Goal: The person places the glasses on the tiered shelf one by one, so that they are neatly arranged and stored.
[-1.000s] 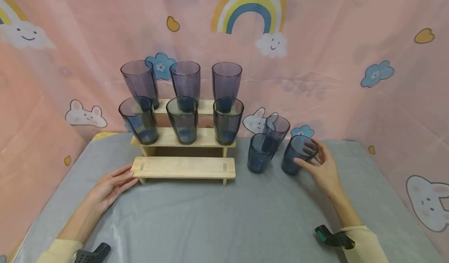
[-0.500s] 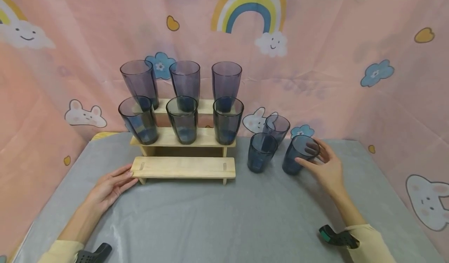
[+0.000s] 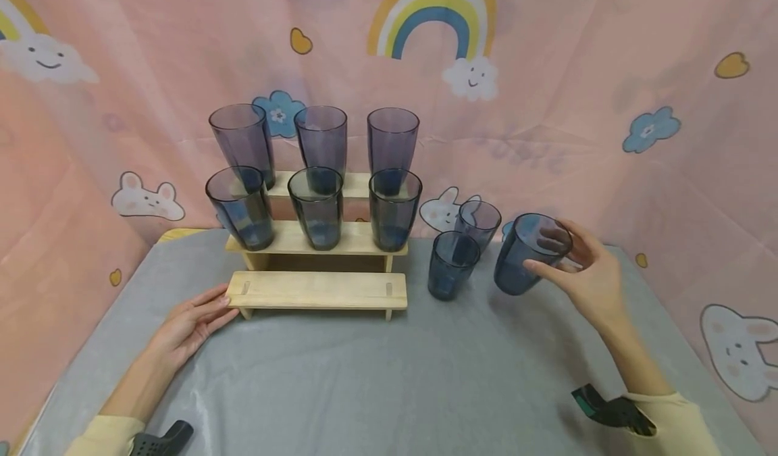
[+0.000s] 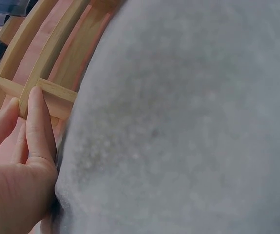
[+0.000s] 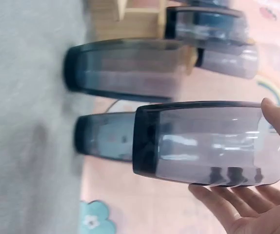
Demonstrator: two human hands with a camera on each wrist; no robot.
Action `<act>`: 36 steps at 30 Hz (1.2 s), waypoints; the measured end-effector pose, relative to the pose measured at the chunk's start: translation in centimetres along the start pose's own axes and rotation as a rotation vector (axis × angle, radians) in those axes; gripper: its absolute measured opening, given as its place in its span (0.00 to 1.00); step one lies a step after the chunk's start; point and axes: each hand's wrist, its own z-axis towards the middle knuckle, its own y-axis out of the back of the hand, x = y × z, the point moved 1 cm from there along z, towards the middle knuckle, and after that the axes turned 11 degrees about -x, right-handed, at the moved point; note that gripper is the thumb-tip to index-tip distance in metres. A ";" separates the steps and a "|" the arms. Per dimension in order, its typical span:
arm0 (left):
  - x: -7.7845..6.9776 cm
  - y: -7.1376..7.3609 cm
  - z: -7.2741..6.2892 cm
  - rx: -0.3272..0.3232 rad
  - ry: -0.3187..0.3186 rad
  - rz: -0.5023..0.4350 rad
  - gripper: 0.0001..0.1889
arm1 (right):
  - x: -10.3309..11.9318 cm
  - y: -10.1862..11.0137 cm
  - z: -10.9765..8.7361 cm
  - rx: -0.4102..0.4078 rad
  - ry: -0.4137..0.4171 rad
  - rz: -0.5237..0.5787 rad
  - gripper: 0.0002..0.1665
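My right hand (image 3: pixel 592 280) holds a blue-tinted drinking glass (image 3: pixel 513 267) near its rim, thumb on one side and fingers on the other. The glass tilts slightly above the cloth; its thick dark base shows in the right wrist view. Two similar glasses stand to its left, a front one (image 3: pixel 448 277) and a rear one (image 3: pixel 483 218). At the other side, my left hand (image 3: pixel 188 327) pinches the left end of the lowest step of a three-tier wooden stand (image 3: pixel 316 290). In the left wrist view, thumb and index fingertip (image 4: pixel 35 95) meet the board's end.
Three glasses stand on the stand's middle step, including a right-hand one (image 3: pixel 395 213), and three on the top step, including a middle one (image 3: pixel 321 132). The lowest step is bare. A grey cloth (image 3: pixel 365 388) covers the table; a pink printed curtain (image 3: pixel 559 105) hangs behind.
My right hand has lifted the glass off the cloth and moved it slightly right and up, tilting it. The left hand and the stand have stayed in place.
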 end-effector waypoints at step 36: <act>-0.1 0.1 0.1 -0.004 -0.003 0.022 0.15 | 8.6 -7.2 0.1 0.216 0.057 0.137 0.49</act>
